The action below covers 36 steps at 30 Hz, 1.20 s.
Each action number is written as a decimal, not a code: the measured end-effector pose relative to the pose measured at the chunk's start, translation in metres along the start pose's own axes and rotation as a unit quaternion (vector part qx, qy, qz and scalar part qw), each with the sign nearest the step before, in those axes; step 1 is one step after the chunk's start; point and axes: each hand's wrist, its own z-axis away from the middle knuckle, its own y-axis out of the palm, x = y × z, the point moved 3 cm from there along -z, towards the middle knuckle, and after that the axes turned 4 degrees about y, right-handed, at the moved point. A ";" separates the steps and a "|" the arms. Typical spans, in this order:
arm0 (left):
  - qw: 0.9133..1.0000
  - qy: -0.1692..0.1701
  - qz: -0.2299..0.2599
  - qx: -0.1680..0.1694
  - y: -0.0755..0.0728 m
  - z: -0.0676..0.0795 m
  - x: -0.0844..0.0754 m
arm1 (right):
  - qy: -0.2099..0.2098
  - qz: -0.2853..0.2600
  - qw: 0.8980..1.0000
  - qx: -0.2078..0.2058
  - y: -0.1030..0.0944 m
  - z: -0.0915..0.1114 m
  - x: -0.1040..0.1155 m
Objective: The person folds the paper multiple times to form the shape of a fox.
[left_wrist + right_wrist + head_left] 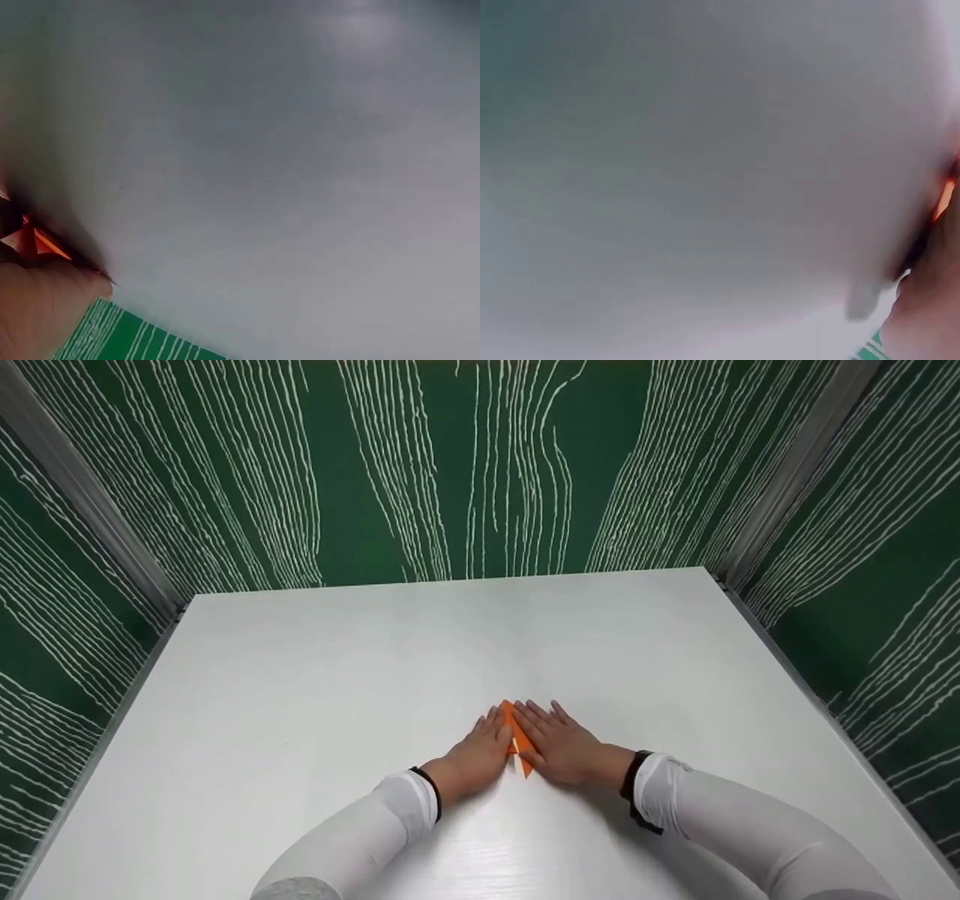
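Two white sleeves (390, 817) reach in from the near edge of the white table (300, 697). At their ends the left hand (476, 754) and right hand (559, 746) lie flat with straight fingers, side by side, pressing down on a folded orange paper (517, 735). The paper sits on the table's near half, between and partly under both hands, its pointed tip showing beyond the fingertips. Past the table's far edge stands a green wall (480, 465) with white wavy lines.

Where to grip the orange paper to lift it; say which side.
Probably the near tip of the paper: it pokes out bare between the left hand and right hand, which press flat on the rest. Pinch it from the near side.
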 end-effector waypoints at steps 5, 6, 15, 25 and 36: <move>0.999 0.012 0.042 0.005 0.001 0.000 0.005 | -0.025 -0.003 1.000 -0.002 -0.002 0.002 0.005; 0.999 0.015 0.048 0.003 0.001 -0.001 0.006 | -0.028 -0.006 1.000 -0.002 -0.002 0.002 0.006; 0.998 0.020 0.054 0.015 0.005 0.001 0.008 | -0.045 -0.027 0.999 -0.013 0.007 0.001 0.006; 0.995 0.007 0.095 0.009 0.003 0.002 0.012 | -0.063 -0.031 0.997 -0.022 0.000 0.003 0.009; 0.999 0.012 0.023 0.040 0.001 0.016 0.017 | -0.059 -0.011 0.998 -0.019 0.005 0.001 0.004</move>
